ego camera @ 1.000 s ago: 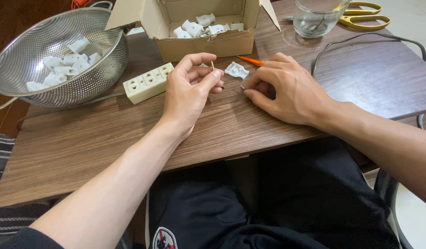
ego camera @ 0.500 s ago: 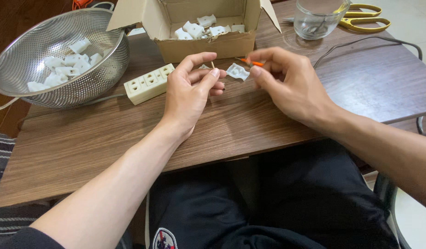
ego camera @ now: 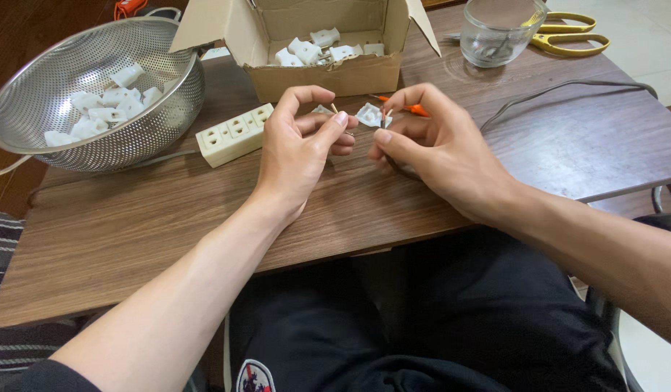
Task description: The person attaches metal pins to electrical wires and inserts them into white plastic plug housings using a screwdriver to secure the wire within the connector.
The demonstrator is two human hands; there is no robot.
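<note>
holding small thin pin point(ego camera: 334, 108) in left hand point(ego camera: 300, 145), thumb and forefinger pinched shut on it, pin upright. right hand point(ego camera: 437, 149) curled, fingertips closed on second thin piece point(ego camera: 383, 116). white plastic part point(ego camera: 369, 114) lies on table point(ego camera: 132, 225) between our hands, just beyond fingertips, nearer right hand.

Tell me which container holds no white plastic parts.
The glass bowl beside the yellow scissors: it is clear with no white parts inside, unlike the colander and cardboard box.
</note>
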